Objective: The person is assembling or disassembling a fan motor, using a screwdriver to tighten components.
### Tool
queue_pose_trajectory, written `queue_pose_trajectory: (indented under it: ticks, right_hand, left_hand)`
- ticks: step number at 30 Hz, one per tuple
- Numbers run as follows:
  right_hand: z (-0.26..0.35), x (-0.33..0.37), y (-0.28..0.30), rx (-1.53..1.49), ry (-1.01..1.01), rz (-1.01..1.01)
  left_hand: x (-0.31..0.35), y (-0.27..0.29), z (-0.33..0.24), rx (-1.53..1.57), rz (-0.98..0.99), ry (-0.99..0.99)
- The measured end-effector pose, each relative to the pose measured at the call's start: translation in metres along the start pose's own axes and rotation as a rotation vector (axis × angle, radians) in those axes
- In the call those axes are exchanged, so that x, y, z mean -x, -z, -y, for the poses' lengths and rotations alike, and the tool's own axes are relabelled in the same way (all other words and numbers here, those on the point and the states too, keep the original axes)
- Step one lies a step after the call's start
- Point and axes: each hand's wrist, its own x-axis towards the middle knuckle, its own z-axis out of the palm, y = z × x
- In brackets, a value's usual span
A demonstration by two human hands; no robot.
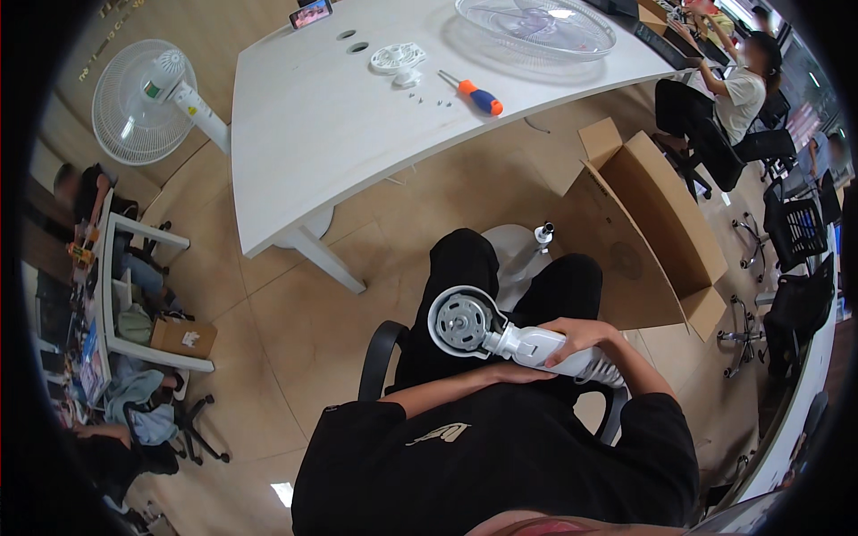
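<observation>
A white fan head (460,323) with its round metal motor exposed lies across my lap, its neck and white body pointing right. My right hand (576,339) is closed around the white body, thumb on top. Against the near underside of that body rests my left hand (525,373); its fingers are hidden. A white ribbed part (601,368) shows beyond my right hand. Between my knees stands a white round base with a short metal pole (543,234). On the white table (304,170) are a screwdriver (483,96), a white plastic fan part (399,61) and several small screws (424,101).
A clear fan guard (536,31) lies on the table's far right, and a phone (310,13) stands at its back edge. An open cardboard box (639,241) stands right of my knees. An assembled white fan (147,103) is at left. People sit at desks on both sides.
</observation>
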Motion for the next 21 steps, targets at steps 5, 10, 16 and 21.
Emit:
queue_pose_trajectory:
  ticks: [5, 10, 16, 21]
  right_hand:
    - [-0.014, -0.005, 0.023, 0.076, -0.062, 0.158]
    - [-0.052, -0.013, 0.027, -0.014, -0.144, 0.258]
    - [-0.058, -0.021, 0.043, -0.008, -0.212, 0.299]
    - [-0.059, -0.025, 0.038, 0.218, 0.0, 0.108]
  left_hand:
    - [0.078, -0.001, -0.036, -0.511, 0.31, -0.111]
    - [0.213, 0.019, -0.113, -0.116, 0.008, -0.392]
    - [0.192, 0.058, -0.081, -0.793, -0.773, -0.329]
    - [0.147, 0.057, -0.051, -0.656, -0.635, -0.327]
